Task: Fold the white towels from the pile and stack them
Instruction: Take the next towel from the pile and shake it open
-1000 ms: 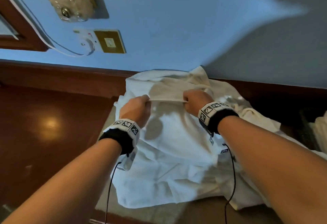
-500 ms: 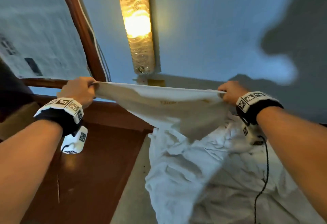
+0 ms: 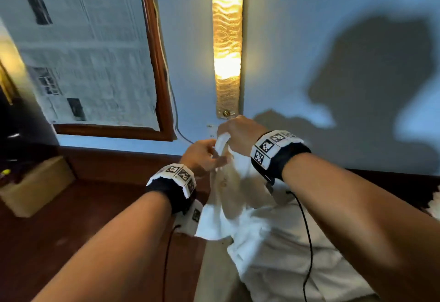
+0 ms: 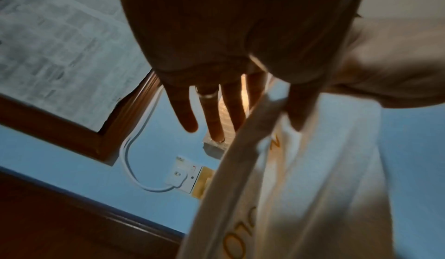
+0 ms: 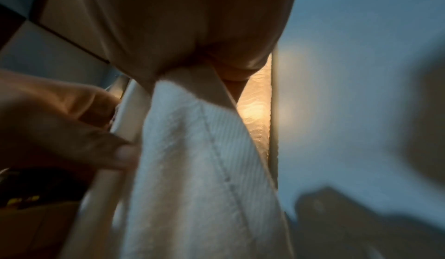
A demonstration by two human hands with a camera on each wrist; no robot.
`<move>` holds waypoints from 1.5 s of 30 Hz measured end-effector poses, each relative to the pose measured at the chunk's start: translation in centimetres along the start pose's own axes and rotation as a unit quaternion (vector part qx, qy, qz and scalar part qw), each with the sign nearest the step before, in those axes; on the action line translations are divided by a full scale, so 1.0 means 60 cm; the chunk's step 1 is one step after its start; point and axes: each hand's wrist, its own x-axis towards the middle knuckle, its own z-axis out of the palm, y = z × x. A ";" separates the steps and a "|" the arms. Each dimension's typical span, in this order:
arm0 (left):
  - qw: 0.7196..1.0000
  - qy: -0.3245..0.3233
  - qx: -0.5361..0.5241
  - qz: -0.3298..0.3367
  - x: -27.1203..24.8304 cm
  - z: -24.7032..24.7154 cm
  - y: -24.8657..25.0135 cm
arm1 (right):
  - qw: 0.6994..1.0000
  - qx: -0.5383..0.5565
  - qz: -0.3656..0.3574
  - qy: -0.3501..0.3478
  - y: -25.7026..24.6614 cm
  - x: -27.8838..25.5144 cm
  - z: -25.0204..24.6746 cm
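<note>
I hold one white towel (image 3: 228, 182) up in front of the blue wall, doubled over and hanging down onto the white towel pile (image 3: 281, 266) below. My right hand (image 3: 238, 135) grips its gathered top edge in a fist. Just left and lower, my left hand (image 3: 204, 156) meets the same edge. In the left wrist view its fingers (image 4: 231, 107) are stretched out, with the hem of the towel (image 4: 289, 187) pinched between thumb and forefinger. The right wrist view shows the towel (image 5: 192, 158) dropping from my right hand (image 5: 192, 44), the left hand (image 5: 72, 130) pressing its hem.
The pile lies on a beige mat on a dark wooden top (image 3: 71, 242). A cardboard box (image 3: 35, 187) stands at the far left. On the wall are a lit lamp (image 3: 227, 39), a framed newspaper (image 3: 83, 51) and a socket with a cable (image 4: 183, 175).
The hands first lifted the towel edge and spread it wide apart. Now they have come together, folding the towel in half so it hangs doubled.
</note>
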 end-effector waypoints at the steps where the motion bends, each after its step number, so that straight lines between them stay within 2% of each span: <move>1: 0.999 0.038 0.007 0.006 -0.006 0.000 -0.004 | 1.000 -0.016 0.002 -0.010 -0.008 -0.001 0.008; 3: 0.997 0.077 0.023 0.002 -0.019 -0.022 -0.023 | 0.998 -0.053 0.021 -0.025 -0.005 -0.003 0.024; 8: 0.989 0.106 0.097 0.013 -0.037 -0.122 -0.056 | 0.994 -0.059 0.087 -0.041 0.036 -0.008 0.084; 13: 0.977 0.155 0.132 -0.056 -0.057 -0.206 -0.120 | 0.987 -0.053 0.147 -0.040 0.081 -0.005 0.111; 15: 0.973 0.165 0.140 -0.082 -0.059 -0.215 -0.138 | 0.983 -0.027 0.180 -0.008 0.096 -0.003 0.112; 17: 0.968 0.177 0.144 -0.102 -0.054 -0.215 -0.156 | 0.970 0.081 0.219 0.062 0.106 0.008 0.111; 19: 0.965 0.178 0.151 -0.118 -0.044 -0.208 -0.168 | 0.954 0.180 0.197 0.138 0.101 0.035 0.107; 21: 0.967 0.152 0.159 -0.132 -0.029 -0.194 -0.172 | 0.947 0.229 0.141 0.175 0.073 0.073 0.096; 24: 0.990 0.020 0.098 -0.103 -0.007 -0.163 -0.151 | 0.952 0.263 0.059 0.144 0.011 0.132 0.074; 25: 0.994 -0.022 0.047 -0.092 0.001 -0.153 -0.139 | 0.962 0.241 0.036 0.125 -0.010 0.147 0.070; 26: 0.996 -0.037 -0.016 -0.074 0.008 -0.143 -0.127 | 0.972 0.207 0.013 0.109 -0.027 0.159 0.068; 28: 0.991 0.016 -0.127 -0.037 0.029 -0.132 -0.118 | 0.984 0.154 -0.029 0.090 -0.048 0.178 0.071; 29: 0.988 0.046 -0.147 -0.024 0.037 -0.133 -0.111 | 0.985 0.143 -0.039 0.083 -0.052 0.184 0.072; 32: 0.983 0.090 -0.159 0.005 0.056 -0.150 -0.111 | 0.982 0.161 -0.045 0.091 -0.046 0.204 0.078; 36: 0.981 0.158 -0.101 0.049 0.059 -0.178 -0.113 | 0.975 0.185 -0.055 0.111 -0.042 0.216 0.093; 41: 0.974 0.199 -0.086 0.069 0.036 -0.250 -0.118 | 0.987 0.140 0.006 0.082 -0.004 0.201 0.143; 43: 0.972 0.209 -0.075 0.075 0.020 -0.284 -0.129 | 0.996 0.071 0.052 0.024 0.032 0.186 0.168; 45: 0.972 0.207 -0.069 0.089 0.004 -0.308 -0.143 | 0.990 0.051 0.130 -0.037 0.060 0.163 0.192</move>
